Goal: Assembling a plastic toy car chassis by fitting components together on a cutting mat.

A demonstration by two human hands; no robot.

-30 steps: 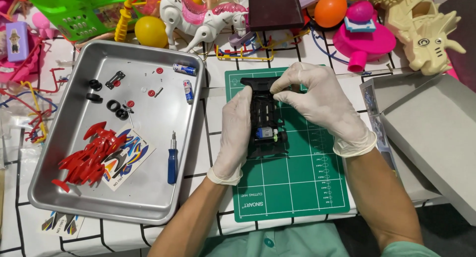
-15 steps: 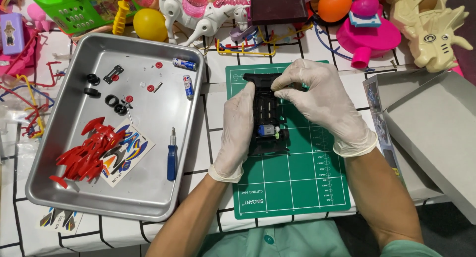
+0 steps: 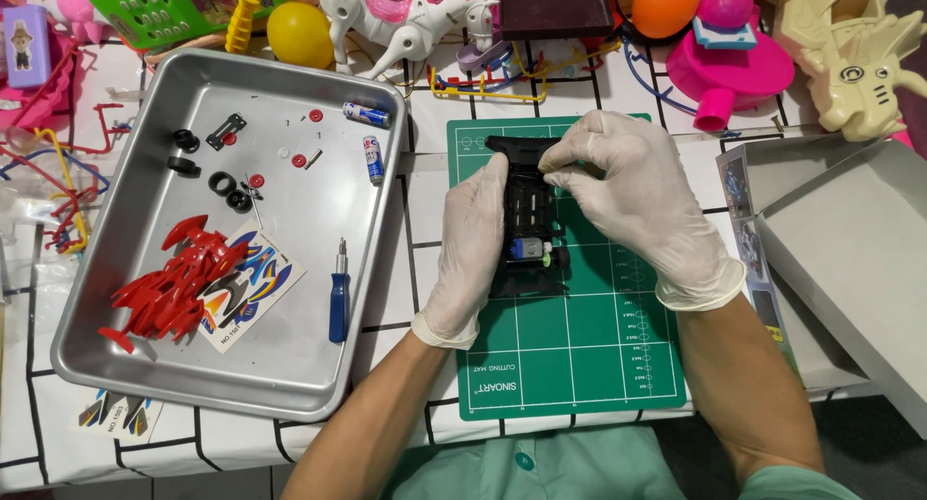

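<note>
Black toy car chassis (image 3: 529, 232) lies on green cutting mat (image 3: 579, 355), right of centre. Left hand (image 3: 475, 244), gloved, at chassis's 9 o'clock, fingers together, pressed along side. Right hand (image 3: 637, 201) at 2 o'clock, fingertips pinched on chassis top. Metal tray (image 3: 290, 365) at 9 o'clock holds blue screwdriver (image 3: 338, 292).

Bright, even overhead light; soft glare on metal tray (image 3: 116, 365). Shadows faint. Focus sharp; corners perhaps slightly stretched by wide lens.
</note>
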